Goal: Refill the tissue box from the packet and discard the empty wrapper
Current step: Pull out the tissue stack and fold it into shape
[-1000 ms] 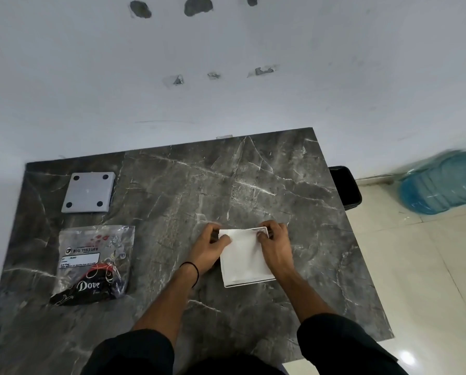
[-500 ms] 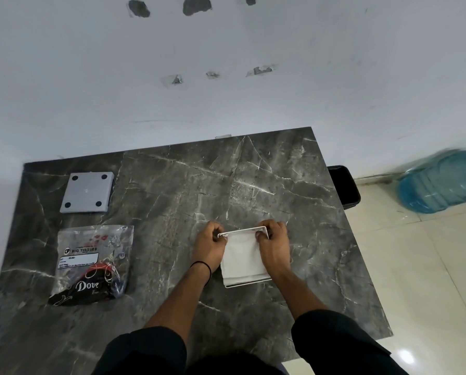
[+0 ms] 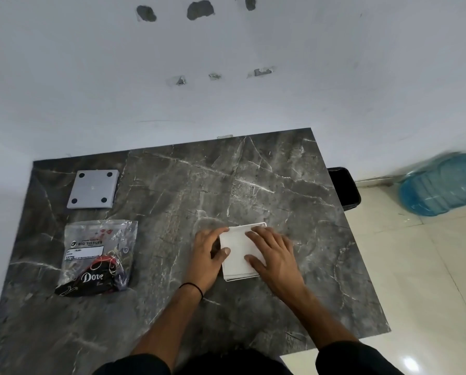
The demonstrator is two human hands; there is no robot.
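Note:
A white tissue box (image 3: 240, 278) lies on the dark marble table (image 3: 199, 185), right of centre, with a stack of white tissues (image 3: 237, 253) showing in it. My left hand (image 3: 207, 253) holds the box's left side, thumb resting on the tissues. Spread flat over the right half of the stack is my right hand (image 3: 275, 255), which hides that edge. At the table's left lies the clear tissue wrapper (image 3: 99, 255) with dark "Dove" print. Beyond it, a grey square panel with black feet (image 3: 92, 188) lies flat, apart from the box.
A black bin (image 3: 344, 189) stands on the floor against the table's right edge. Farther right, a blue water jug (image 3: 442, 182) lies on the tiled floor. A white wall runs along the table's far edge.
Both hands were pinching the far edge of the box. Now my right hand lies flat on the tissues and my left hand has slid to the left side.

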